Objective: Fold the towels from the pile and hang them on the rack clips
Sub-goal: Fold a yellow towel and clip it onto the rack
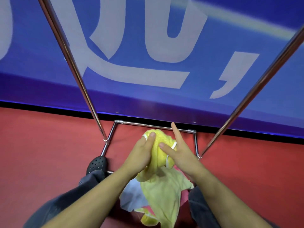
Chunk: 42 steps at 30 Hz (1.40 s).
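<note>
A bunched yellow towel (158, 150) with a white hem sits between my two hands above the rack's base. My left hand (141, 154) grips its left side, thumb pressed on top. My right hand (176, 149) lies flat against its right side, index finger sticking straight up. Below them, a pale yellow towel (162, 191), a light blue one (134, 194) and a pink one (185, 194) form the pile on the floor between my legs. The chrome rack (151, 124) shows only its floor frame and two slanting poles; no clips are in view.
The left pole (74, 68) and right pole (256, 84) rise on either side of my hands. A blue banner (148, 89) with white lettering stands just behind the rack. The floor is red carpet (41, 145). My black clog (97, 163) rests by the frame's left bar.
</note>
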Available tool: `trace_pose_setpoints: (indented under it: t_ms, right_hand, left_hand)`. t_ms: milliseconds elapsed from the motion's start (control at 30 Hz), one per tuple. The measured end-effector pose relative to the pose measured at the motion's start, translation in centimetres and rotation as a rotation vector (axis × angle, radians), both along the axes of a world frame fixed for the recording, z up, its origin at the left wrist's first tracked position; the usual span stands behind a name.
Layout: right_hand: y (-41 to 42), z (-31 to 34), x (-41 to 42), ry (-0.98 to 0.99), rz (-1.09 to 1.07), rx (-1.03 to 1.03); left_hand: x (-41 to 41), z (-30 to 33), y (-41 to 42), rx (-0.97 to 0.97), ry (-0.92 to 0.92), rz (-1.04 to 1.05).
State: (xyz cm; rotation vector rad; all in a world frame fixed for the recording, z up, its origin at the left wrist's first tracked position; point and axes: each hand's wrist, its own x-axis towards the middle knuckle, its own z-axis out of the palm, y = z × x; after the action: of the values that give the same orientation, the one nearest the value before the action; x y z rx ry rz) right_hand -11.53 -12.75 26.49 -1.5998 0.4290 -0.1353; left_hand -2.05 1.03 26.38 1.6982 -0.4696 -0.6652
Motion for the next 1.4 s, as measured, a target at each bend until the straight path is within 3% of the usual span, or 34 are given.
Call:
trace_pose_setpoints:
  t_ms: [267,333,433,533,633,700,767,833,967,1067,1167,1300,1400]
  right_hand:
    - [-2.9,-1.3,1.3,0.083,-0.228,-0.115]
    - [-3.7,-1.6,1.3,0.109,-0.337,0.070]
    - [-4.5,-0.8,1.5,0.044,-0.376,0.556]
    - [-5.0,0.1,1.4,-0.034,-0.387,0.681]
    - [-4.8,0.0,1.5,-0.022,-0.444,0.465]
    - [-5.0,-0.3,1.6,0.027,-0.469,0.099]
    - [-5.2,0.1,1.3,0.099,-0.427,-0.262]
    - [-6.0,-0.5,1.0,0.177,-0.372,-0.440]
    - [-8.1,-2.3,0.2,0.317,-0.448,-0.506]
    - [-9.4,-3.0,-0.5,0.324,-0.547,-0.425]
    - [-10.2,-3.3,-0.9,0.339,-0.625,-0.307]
    - [-10.4,-2.2,-1.0,0.191,-0.680,0.350]
    - [-10.7,-1.0,-1.3,0.029,-0.563,0.557]
  left_hand:
    - [2.5,-0.9,-0.3,0.016,-0.224,0.172]
    - [3.5,-1.0,0.0,0.010,-0.200,0.209]
    - [4.6,-0.8,0.7,-0.008,-0.148,0.310]
    - [5.6,-0.7,1.5,-0.055,-0.091,0.350]
    - [6.5,-0.2,2.2,-0.124,0.116,0.346]
    - [7.0,0.8,2.7,-0.226,0.411,0.272]
    - [8.0,1.2,3.5,-0.305,0.563,0.218]
    - [9.0,0.9,4.4,-0.293,0.516,0.270]
    - [10.5,-0.5,5.9,-0.091,0.161,0.354]
    - [9.9,-0.6,6.1,-0.060,0.054,0.253]
    - [9.0,0.4,5.5,-0.168,0.111,0.228]
    - [8.9,1.5,5.3,-0.346,0.302,0.231]
    - [9.0,1.4,5.4,-0.393,0.409,0.273]
